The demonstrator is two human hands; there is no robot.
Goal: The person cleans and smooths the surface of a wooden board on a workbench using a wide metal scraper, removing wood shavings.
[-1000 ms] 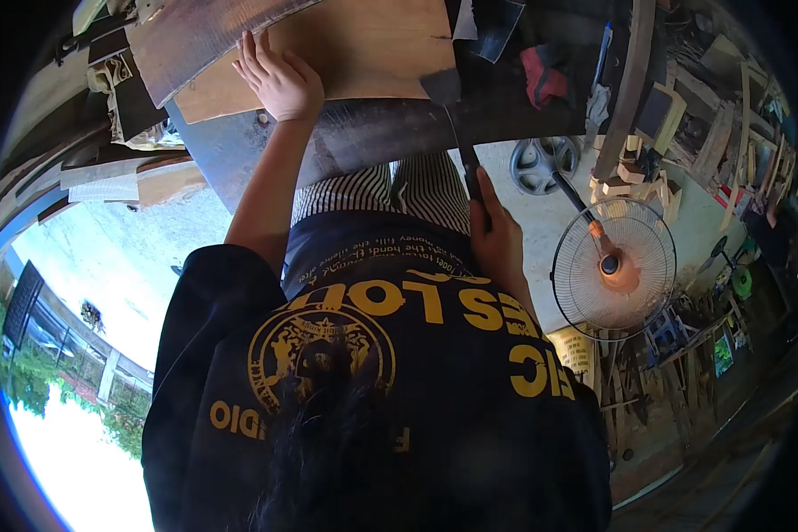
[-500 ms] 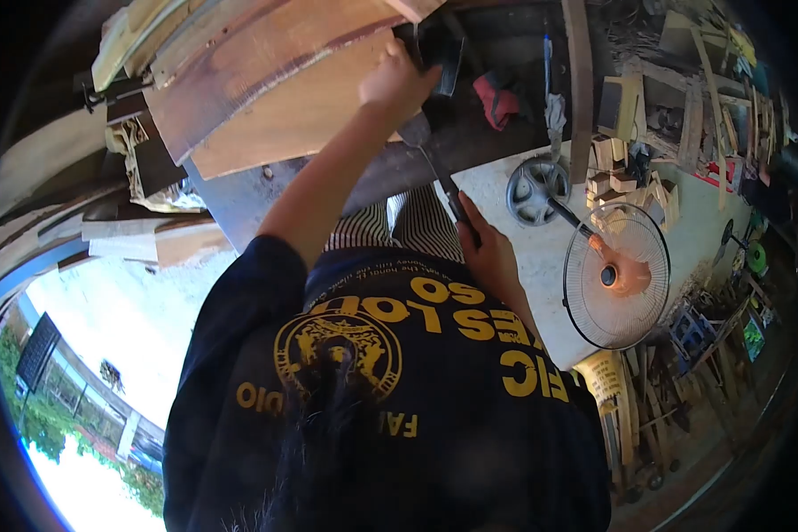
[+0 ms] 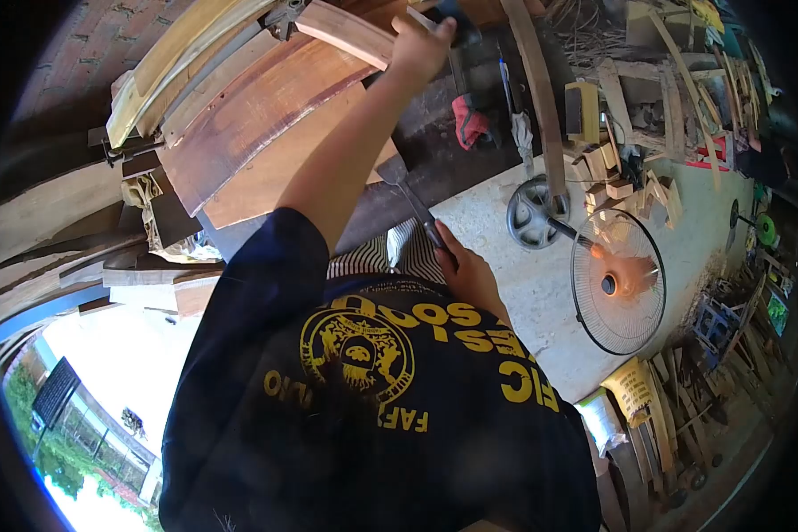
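Left hand [image 3: 419, 46] gripping a dark object [image 3: 457, 19] beside stacked planks [image 3: 239, 133], right hand [image 3: 466, 277] holding a scraper [image 3: 401, 177]

You have a brick wall [image 3: 71, 53] off to one side; pale concrete floor [image 3: 523, 293] below, carrying a standing fan [image 3: 616, 284] and heaped wood offcuts [image 3: 614, 173]; bright daylight floods the open yard [image 3: 106, 346]

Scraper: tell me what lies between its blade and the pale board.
Only the left forearm, stretched across the pale board beside the scraper blade. The right hand grips the handle; nothing else visible intervenes.
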